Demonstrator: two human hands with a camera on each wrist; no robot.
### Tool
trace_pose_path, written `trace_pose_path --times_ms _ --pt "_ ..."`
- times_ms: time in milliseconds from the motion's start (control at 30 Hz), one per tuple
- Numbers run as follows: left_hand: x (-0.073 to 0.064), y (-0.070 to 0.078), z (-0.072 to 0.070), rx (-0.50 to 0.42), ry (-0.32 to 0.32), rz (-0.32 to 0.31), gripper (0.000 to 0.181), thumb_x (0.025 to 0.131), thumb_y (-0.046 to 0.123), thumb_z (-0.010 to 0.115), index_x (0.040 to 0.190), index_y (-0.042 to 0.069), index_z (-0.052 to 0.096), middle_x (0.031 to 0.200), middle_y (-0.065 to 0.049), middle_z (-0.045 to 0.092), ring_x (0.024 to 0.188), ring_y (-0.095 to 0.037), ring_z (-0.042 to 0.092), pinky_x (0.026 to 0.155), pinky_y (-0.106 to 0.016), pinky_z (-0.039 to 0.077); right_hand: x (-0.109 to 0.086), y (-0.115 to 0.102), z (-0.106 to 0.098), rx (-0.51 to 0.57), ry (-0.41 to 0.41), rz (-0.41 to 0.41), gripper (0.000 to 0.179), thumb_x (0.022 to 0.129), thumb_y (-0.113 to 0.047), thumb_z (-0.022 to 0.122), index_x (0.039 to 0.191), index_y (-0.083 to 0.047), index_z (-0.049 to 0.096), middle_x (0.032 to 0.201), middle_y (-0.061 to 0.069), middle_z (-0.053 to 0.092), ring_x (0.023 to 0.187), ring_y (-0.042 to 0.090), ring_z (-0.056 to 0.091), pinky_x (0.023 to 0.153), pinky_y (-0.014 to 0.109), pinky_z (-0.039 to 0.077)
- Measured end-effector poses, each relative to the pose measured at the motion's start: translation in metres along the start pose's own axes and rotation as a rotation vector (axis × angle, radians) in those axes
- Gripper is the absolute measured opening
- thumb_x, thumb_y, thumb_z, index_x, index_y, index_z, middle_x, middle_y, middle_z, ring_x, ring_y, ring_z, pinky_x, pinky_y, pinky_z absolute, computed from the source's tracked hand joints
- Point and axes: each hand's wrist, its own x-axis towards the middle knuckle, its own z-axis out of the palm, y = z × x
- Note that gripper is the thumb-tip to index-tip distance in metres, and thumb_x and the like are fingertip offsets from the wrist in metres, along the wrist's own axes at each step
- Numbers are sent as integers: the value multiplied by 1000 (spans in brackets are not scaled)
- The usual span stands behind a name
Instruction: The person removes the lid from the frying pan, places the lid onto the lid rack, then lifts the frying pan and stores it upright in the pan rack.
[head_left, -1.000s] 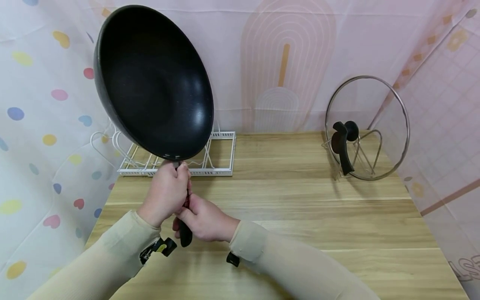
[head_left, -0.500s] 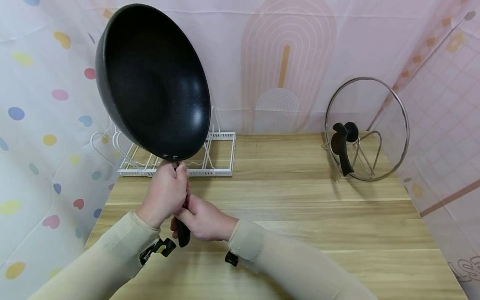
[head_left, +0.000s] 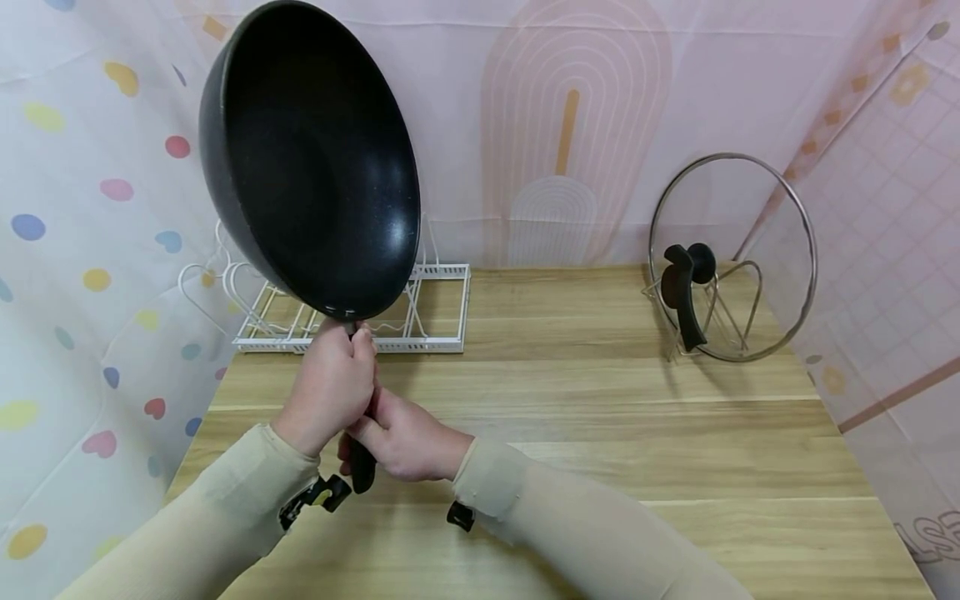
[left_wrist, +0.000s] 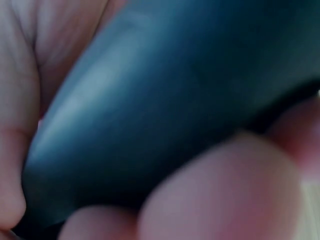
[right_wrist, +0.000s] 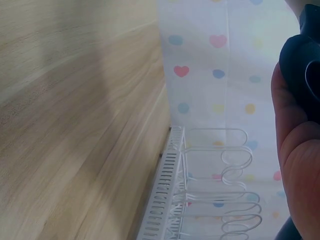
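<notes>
A deep black wok [head_left: 322, 167] is held up in the air at the left of the head view, its hollow side facing me and tilted rightward. My left hand [head_left: 330, 383] grips the upper part of its handle, just below the bowl. Lower down, my right hand [head_left: 416, 437] holds the same handle [head_left: 363, 468], whose black end sticks out beneath. In the left wrist view, fingers [left_wrist: 225, 195] curl close around the blurred dark handle [left_wrist: 150, 100]. The right wrist view catches part of the right hand [right_wrist: 302, 165] against the handle's looped end [right_wrist: 300, 65].
Behind the wok stands a white wire rack [head_left: 442, 343], partly hidden by it. A glass lid [head_left: 812, 250] with a black knob and handle [head_left: 684, 296] leans in a small wire stand [head_left: 756, 300] at the back right. Patterned curtains surround the wooden table [head_left: 600, 400].
The wok has turned slightly, showing more of its left outer side, and its top edge has risen a little. The handle's end has shifted left. Both hands keep their grip.
</notes>
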Motion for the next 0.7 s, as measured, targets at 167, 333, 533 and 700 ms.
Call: trace_pose_path --times_ms 167,333,533,700 --pt "0 0 1 6 21 12 26 110 14 33 89 5 47 73 -8 49 59 -25 50 58 -38 44 1 -1 0 10 -3 -16 20 114 -15 41 115 1 53 83 8 66 70 1 66 73 21 60" --pt "-1 -1 -1 1 38 16 23 109 12 35 93 4 48 76 -9 49 60 -25 50 59 -38 44 3 -1 1 26 -10 -11 20 114 -13 41 114 3 52 82 8 66 69 1 66 73 21 60" --pt "-1 -2 -1 32 64 25 20 108 12 35 94 4 47 81 -11 50 65 -26 51 62 -38 43 6 0 1 40 -31 -26 19 113 -12 41 116 4 51 82 9 65 70 2 67 74 21 60" --pt "0 -4 0 46 69 40 20 108 10 35 92 4 45 83 -11 47 67 -27 48 63 -39 41 7 3 0 60 -58 -48 18 114 -11 39 121 4 47 85 10 64 71 2 67 75 20 59"
